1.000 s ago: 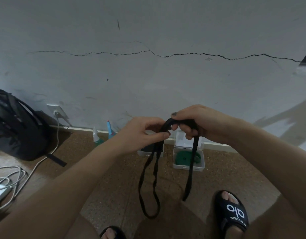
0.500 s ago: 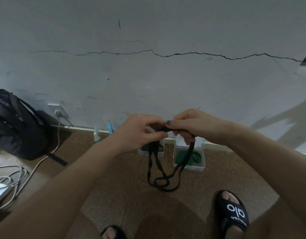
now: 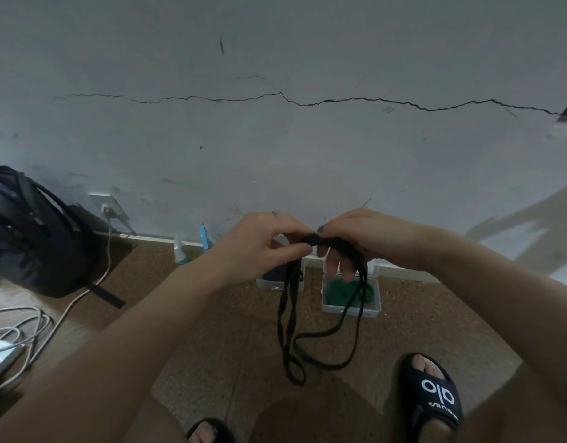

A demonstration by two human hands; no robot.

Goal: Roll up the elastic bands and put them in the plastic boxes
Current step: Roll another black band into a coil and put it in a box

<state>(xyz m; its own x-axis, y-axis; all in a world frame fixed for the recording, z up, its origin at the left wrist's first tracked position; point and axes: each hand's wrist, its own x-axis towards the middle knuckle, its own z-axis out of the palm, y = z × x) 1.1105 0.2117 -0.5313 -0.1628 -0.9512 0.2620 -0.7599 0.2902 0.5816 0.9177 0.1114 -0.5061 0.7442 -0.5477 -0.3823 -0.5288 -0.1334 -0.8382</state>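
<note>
We hold the thin black elastic band (image 3: 320, 314) up over the floor, left hand (image 3: 263, 247) and right hand (image 3: 365, 241) both pinching its gathered top. It hangs limp and light, so we judge rolling should start there.

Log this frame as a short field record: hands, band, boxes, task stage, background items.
left hand: pinches the black elastic band at its top
right hand: grips the same band; fingers curled round it
black elastic band: loops hang loose above the floor
right plastic box: open, green band coiled inside
left plastic box: dark contents, partly hidden
stage: black band not yet rolled or boxed
background: backpack, cables
</note>
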